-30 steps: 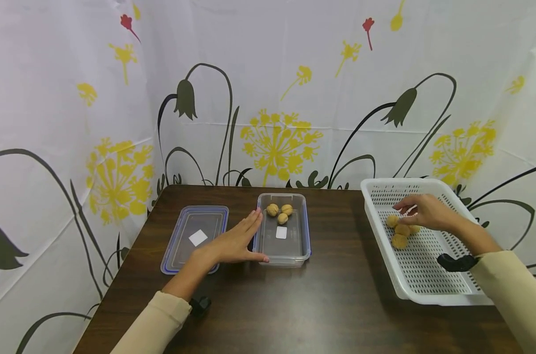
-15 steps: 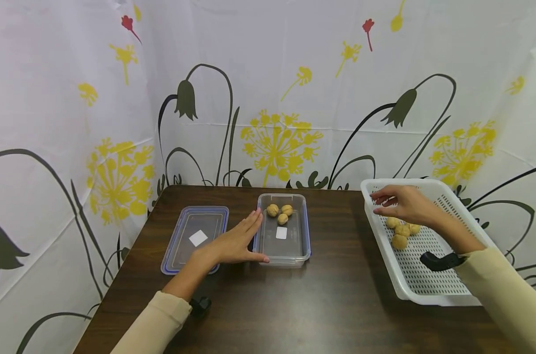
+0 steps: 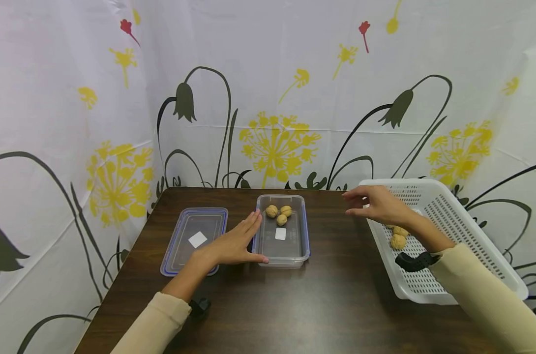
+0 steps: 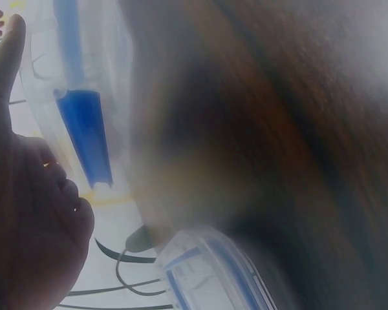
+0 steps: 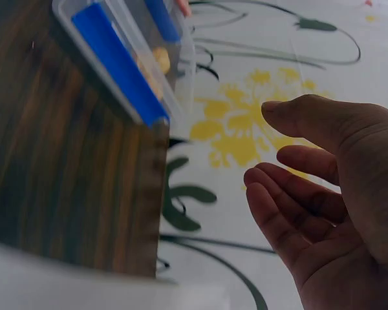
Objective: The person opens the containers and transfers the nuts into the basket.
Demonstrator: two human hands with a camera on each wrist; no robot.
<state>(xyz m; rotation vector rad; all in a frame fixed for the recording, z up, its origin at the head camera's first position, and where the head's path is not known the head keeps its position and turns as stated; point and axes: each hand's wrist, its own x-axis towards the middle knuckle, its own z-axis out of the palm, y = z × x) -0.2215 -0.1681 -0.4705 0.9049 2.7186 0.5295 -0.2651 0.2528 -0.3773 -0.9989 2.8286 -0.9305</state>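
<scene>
My left hand rests against the left side of a clear plastic container, fingers extended and thumb at its near edge. Three walnuts lie inside toward the far end. In the left wrist view a blue clip shows on the container's side beside the hand. My right hand hovers over the left rim of a white perforated basket. Its fingers are loosely bent, and nothing shows between thumb and fingers in the right wrist view. Walnuts lie in the basket, partly hidden by the right arm.
A clear lid with a blue seal lies on the dark wooden table, left of the container. Behind the table hangs a white curtain with printed flowers. Bare tabletop separates container and basket.
My right hand has moved left from above the walnuts to the basket's left rim. The left hand stays at the container. The head view has shifted slightly.
</scene>
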